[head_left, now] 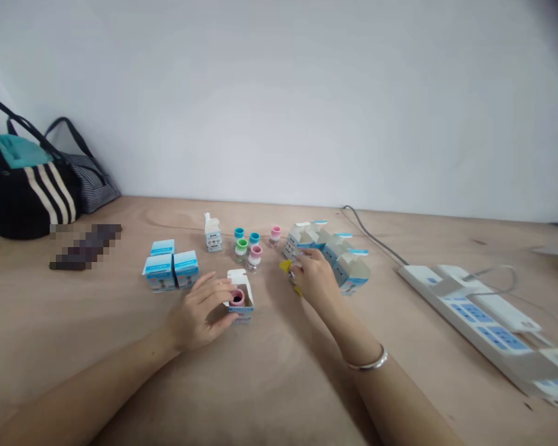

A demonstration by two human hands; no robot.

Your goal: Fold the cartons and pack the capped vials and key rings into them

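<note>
**A:** Clock for this one?

**B:** Centred on the open carton (244, 308), 12 toward the wall. Carton upright on the wooden table (97, 322), flaps up and splayed toward 12. Inside, a pink-capped vial (237, 298), cap up, long axis roughly vertical, only its top showing.

**A:** Left hand (198, 313)?

**B:** At 9, palm down, forearm in from 8, fingers curved toward 3, against the carton's near side. A light grasp, not a tight clench.

**A:** Right hand (314, 279)?

**B:** At 3, forearm in from 5, silver bangle (371, 362) at the wrist, fingers bent toward 9. Pinched in them, a small yellow piece (286, 266), pointing roughly toward 9, its long axis unclear, its shape mostly hidden.

**A:** Around those?

**B:** Just past the right hand at 2 to 3, folded-open cartons (351, 272). At 9 to 10, three small blue-and-white boxes (167, 267), close together. At 12 to 1, small glass vials (242, 249) with teal, green and pink caps, standing apart from the hands. At 11, a white bottle (212, 233) on a small box.

**A:** Farther off?

**B:** At 3, a white power strip (469, 316), with a grey cable (372, 232) running toward the wall. At 10, a pixelated dark object (86, 246); beyond it, a black striped tote bag (28, 198) and a grey striped bag (93, 183) against the wall.
</note>
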